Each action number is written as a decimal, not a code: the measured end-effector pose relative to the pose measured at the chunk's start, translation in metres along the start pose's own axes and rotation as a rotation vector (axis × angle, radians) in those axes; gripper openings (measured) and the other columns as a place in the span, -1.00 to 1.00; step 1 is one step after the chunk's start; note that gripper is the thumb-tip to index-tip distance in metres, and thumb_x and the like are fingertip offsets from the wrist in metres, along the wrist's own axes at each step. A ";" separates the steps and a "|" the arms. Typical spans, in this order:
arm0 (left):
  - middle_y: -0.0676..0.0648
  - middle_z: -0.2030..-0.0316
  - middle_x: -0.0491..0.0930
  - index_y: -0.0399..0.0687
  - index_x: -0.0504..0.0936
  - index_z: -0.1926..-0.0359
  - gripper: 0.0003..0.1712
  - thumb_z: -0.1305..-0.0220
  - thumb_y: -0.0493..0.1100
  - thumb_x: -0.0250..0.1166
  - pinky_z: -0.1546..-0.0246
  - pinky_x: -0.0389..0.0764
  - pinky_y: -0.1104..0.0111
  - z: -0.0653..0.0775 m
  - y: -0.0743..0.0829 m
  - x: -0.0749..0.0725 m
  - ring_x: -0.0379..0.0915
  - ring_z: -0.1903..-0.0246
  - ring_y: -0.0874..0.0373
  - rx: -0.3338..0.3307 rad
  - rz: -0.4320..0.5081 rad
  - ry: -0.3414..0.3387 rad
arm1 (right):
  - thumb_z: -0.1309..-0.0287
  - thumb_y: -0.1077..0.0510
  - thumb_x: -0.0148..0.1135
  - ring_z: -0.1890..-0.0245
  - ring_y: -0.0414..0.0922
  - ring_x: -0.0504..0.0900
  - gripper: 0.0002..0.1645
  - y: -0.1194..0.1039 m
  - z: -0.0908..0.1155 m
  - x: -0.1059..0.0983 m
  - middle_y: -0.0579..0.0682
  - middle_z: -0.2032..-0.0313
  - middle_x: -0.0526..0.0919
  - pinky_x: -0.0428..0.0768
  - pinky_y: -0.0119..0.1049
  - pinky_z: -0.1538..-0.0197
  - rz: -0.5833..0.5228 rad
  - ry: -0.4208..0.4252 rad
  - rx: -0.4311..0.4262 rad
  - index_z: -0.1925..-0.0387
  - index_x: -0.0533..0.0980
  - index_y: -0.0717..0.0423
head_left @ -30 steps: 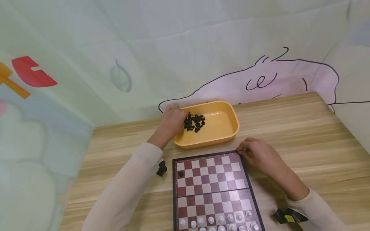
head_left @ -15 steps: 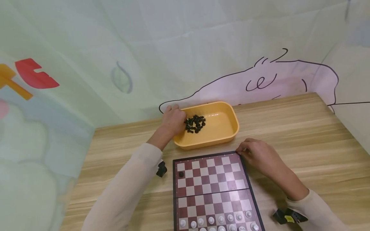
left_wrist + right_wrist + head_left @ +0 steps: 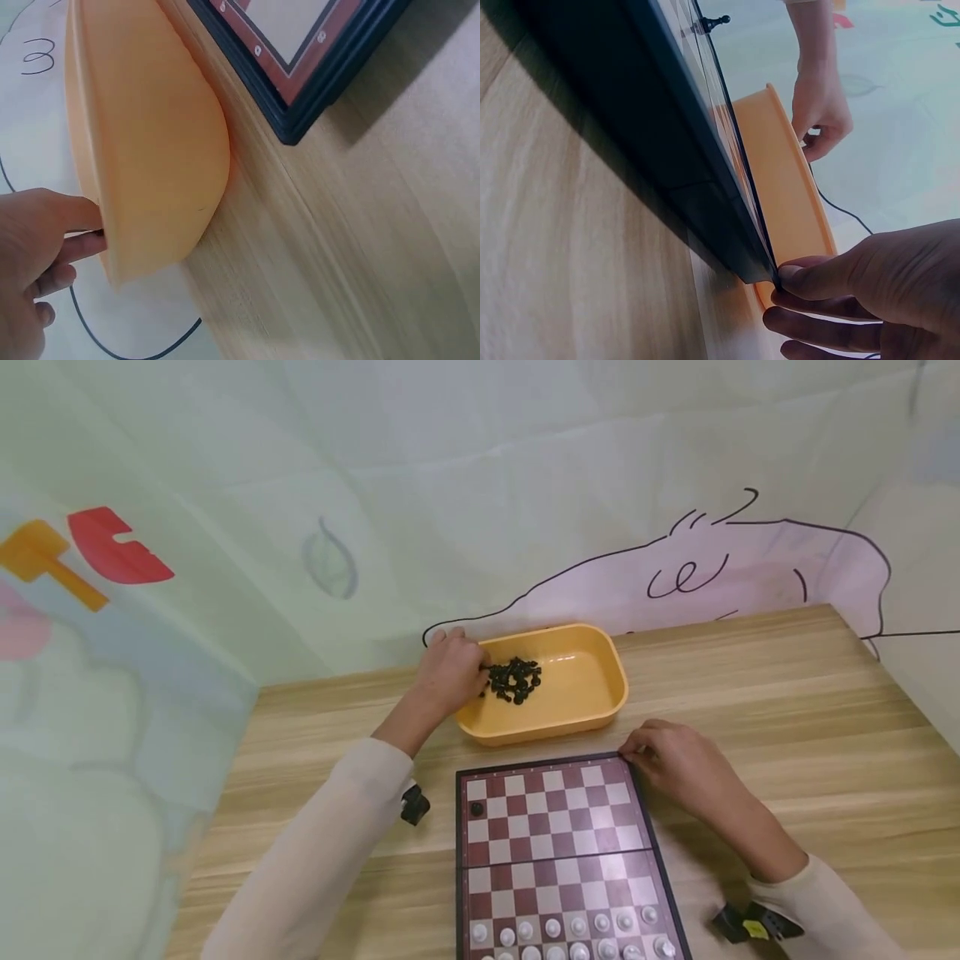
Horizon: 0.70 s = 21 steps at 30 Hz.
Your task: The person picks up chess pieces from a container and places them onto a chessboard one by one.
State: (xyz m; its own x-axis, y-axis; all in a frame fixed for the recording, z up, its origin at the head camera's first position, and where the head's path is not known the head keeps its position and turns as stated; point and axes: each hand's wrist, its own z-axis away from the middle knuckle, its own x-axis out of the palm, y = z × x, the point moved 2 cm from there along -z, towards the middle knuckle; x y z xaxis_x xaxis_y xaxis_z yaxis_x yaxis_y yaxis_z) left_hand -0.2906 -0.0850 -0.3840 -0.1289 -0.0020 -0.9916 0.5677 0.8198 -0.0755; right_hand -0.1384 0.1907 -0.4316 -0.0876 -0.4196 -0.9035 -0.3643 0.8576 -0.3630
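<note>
My left hand [image 3: 452,670] reaches over the left end of the yellow tray [image 3: 577,708], its fingertips among the black chess pieces [image 3: 517,678] heaped inside. In the left wrist view the tray wall [image 3: 154,142] hides those fingertips, so whether they pinch a piece cannot be made out. My right hand [image 3: 686,768] grips the far right corner of the chessboard [image 3: 558,822]; the right wrist view has the thumb [image 3: 810,279] on that corner with fingers beneath. One black chess piece [image 3: 477,808] stands near the board's far left corner. White chess pieces [image 3: 552,928] stand in rows at the near end.
A wooden table [image 3: 787,710] carries the board and tray. Behind it hangs a pale printed cloth [image 3: 570,485], close to the tray's far side. Black devices are strapped at the left wrist [image 3: 414,805] and the right wrist [image 3: 753,924].
My left hand shifts slightly within the tray, and the heap of black chess pieces is disturbed and flatter. The right hand stays on the board corner. The head view swings slightly left.
</note>
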 end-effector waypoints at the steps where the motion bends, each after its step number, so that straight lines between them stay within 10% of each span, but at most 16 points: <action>1: 0.08 0.32 0.64 0.09 0.74 0.24 -0.84 -0.19 -0.12 0.26 0.31 0.19 0.27 0.002 0.000 -0.001 0.21 0.36 0.12 0.004 0.015 0.021 | 0.04 0.26 0.36 0.39 -0.19 0.54 -0.87 0.000 0.000 0.000 -0.15 0.40 0.61 0.56 -0.22 0.30 -0.001 -0.004 0.004 0.42 0.63 -0.04; 21: 0.08 0.40 0.64 -0.04 0.66 0.31 -0.78 -0.09 -0.03 0.39 0.34 0.24 0.28 0.045 -0.004 -0.005 0.28 0.40 0.18 0.013 0.201 0.318 | 0.03 0.27 0.35 0.41 -0.19 0.53 -0.86 -0.001 0.002 0.001 -0.15 0.40 0.61 0.55 -0.22 0.32 -0.007 -0.030 0.021 0.41 0.63 -0.03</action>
State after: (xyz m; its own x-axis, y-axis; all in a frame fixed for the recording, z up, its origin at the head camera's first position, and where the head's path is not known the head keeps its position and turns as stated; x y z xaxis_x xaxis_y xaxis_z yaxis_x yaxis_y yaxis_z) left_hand -0.2552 -0.1141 -0.3835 -0.2591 0.3375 -0.9050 0.6174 0.7784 0.1136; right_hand -0.1365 0.1897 -0.4320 -0.0574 -0.4167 -0.9072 -0.3455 0.8609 -0.3735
